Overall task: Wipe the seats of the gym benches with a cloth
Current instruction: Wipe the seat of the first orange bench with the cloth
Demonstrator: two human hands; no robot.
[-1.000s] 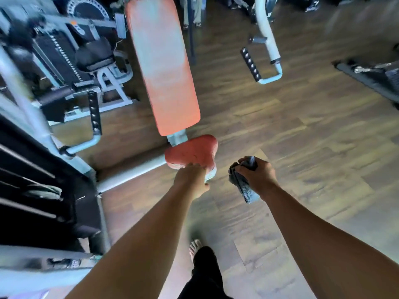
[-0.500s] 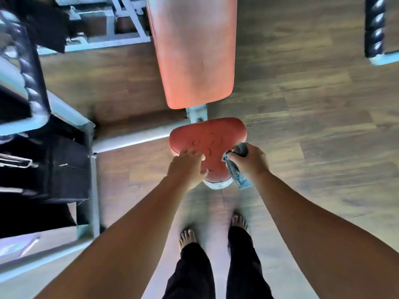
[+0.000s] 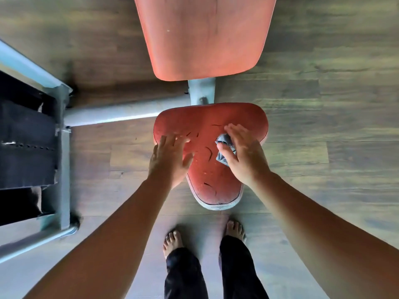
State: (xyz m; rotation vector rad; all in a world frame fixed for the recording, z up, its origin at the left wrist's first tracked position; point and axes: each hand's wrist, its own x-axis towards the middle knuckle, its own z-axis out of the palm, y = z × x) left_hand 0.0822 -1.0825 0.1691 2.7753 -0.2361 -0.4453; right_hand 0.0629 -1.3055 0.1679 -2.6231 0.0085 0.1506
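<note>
A red, cracked bench seat point(image 3: 207, 117) sits right below me, its narrow end towards my feet. My right hand point(image 3: 241, 156) presses a small blue-grey cloth point(image 3: 224, 147) flat onto the right half of the seat; most of the cloth is hidden under the palm. My left hand point(image 3: 170, 156) lies on the seat's left edge with fingers spread and nothing in it. The long orange-red back pad point(image 3: 205, 35) stretches away from the seat at the top.
A pale metal frame tube point(image 3: 112, 114) runs left from the bench post to a machine frame point(image 3: 62, 160) holding black weight plates point(image 3: 26, 145). My bare feet point(image 3: 172, 242) stand on wooden flooring just short of the seat. Bare floor lies to the right.
I have leaned in closer over the bench. My right hand has moved from the seat's right edge onto its top with the cloth under it. My left hand has opened flat on the left edge.
</note>
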